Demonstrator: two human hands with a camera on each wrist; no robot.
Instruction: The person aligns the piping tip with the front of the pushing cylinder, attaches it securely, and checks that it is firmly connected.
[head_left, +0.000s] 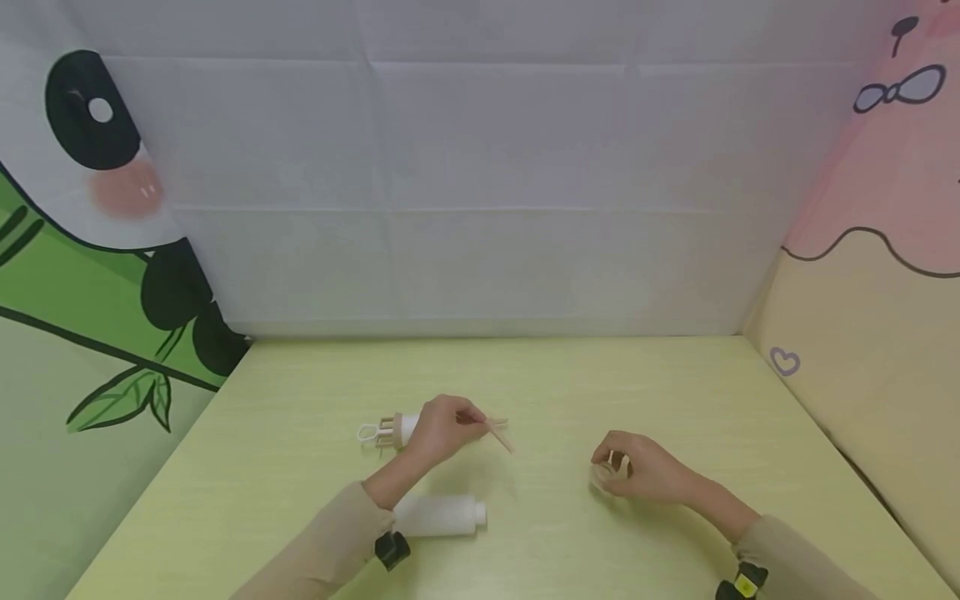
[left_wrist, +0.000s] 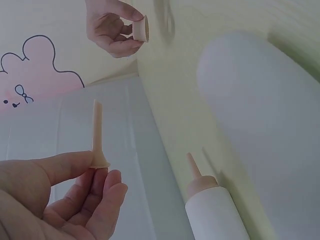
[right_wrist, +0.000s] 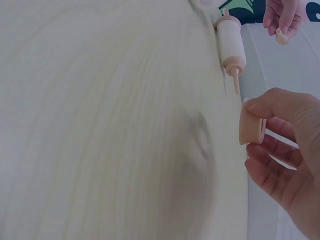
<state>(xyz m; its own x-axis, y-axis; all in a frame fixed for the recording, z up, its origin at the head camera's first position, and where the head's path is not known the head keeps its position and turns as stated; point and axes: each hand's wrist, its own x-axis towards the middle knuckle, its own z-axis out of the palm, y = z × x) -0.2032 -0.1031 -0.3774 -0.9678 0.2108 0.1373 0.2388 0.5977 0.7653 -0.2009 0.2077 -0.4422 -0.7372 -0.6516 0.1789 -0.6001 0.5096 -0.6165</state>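
Observation:
My left hand (head_left: 444,432) pinches a thin beige nozzle (left_wrist: 97,127) by its flared base, between thumb and fingertips. Its narrow stem sticks out past the fingers, above the table. To the right, my right hand (head_left: 651,468) grips a short beige ring-shaped cap (right_wrist: 251,125) between thumb and fingers, low over the table. A plain white bottle (head_left: 442,517) with an uncovered neck lies on its side, partly behind the left forearm. Beyond the left hand lies a second white bottle (right_wrist: 231,42) fitted with a beige cap and nozzle; in the head view the hand covers its middle.
At the left end of the fitted bottle is a beige part with prongs (head_left: 387,431) and a white loop (head_left: 367,432). A pale yellow table (head_left: 570,383) spreads under everything, bounded by a white cloth backdrop (head_left: 495,192) and printed side panels (head_left: 870,308).

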